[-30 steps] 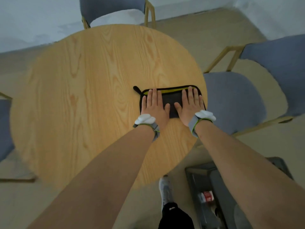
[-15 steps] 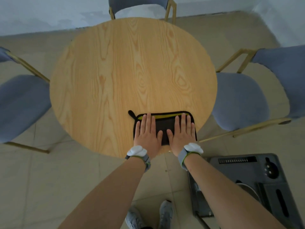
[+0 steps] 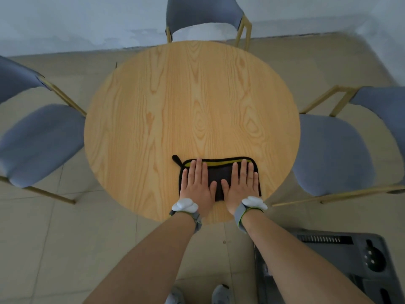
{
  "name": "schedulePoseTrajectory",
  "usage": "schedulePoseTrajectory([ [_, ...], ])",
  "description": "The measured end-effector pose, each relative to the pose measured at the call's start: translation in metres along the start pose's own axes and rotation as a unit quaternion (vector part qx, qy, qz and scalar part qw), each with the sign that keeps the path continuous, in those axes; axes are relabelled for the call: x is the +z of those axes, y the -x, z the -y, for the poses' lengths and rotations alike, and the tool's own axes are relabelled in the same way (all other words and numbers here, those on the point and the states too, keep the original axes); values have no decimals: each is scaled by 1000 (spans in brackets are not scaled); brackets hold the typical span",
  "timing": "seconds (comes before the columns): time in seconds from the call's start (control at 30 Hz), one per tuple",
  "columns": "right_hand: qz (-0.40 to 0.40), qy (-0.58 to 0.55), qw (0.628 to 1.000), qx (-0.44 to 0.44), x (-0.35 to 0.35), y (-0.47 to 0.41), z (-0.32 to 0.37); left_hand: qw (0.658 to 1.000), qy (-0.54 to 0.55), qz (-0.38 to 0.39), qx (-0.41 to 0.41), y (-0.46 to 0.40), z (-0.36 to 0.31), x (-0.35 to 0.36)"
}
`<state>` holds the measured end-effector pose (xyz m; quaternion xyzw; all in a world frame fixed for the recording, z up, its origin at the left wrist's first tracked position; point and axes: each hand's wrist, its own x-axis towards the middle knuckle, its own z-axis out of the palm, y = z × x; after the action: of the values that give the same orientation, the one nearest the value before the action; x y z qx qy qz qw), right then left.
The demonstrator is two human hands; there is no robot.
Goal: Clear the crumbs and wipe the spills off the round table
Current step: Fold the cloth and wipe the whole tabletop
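A round light-wood table fills the middle of the view. A dark folded cloth with a yellow-green edge and a black loop lies flat near the table's near edge. My left hand presses flat on the cloth's left half, fingers straight and pointing away from me. My right hand lies flat on its right half, beside the left. Both wrists carry grey bands with white pods. I can make out no crumbs or spills on the wood.
Three blue padded chairs with brass-coloured legs ring the table: one at the left, one at the back, one at the right. A dark grey case sits on the tiled floor at the lower right. My shoes show at the bottom.
The cloth under both flat hands has slid from the table's right side back toward the near edge. The view has pulled back and now takes in the whole table.
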<state>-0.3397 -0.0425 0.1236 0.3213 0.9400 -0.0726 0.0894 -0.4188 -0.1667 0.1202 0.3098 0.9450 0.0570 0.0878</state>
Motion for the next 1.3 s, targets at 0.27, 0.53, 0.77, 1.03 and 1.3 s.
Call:
schedulePoseTrajectory([
  [0.27, -8, 10, 1000, 1, -13, -86, 5, 1000, 3, -22, 6, -84, 4, -6],
  [0.53, -5, 20, 999, 35, -39, -223, 20, 999, 7, -11, 38, -231, 15, -30],
  [0.77, -19, 30, 997, 75, -60, -320, 27, 993, -2, 5, 114, -348, 25, -47],
  [1.03, -58, 26, 994, 87, -83, -440, 35, 991, -22, -30, 129, -473, 28, -62],
  [1.3, -62, 24, 995, 69, -96, -529, 38, 994, -33, -30, 97, -541, 28, -75],
])
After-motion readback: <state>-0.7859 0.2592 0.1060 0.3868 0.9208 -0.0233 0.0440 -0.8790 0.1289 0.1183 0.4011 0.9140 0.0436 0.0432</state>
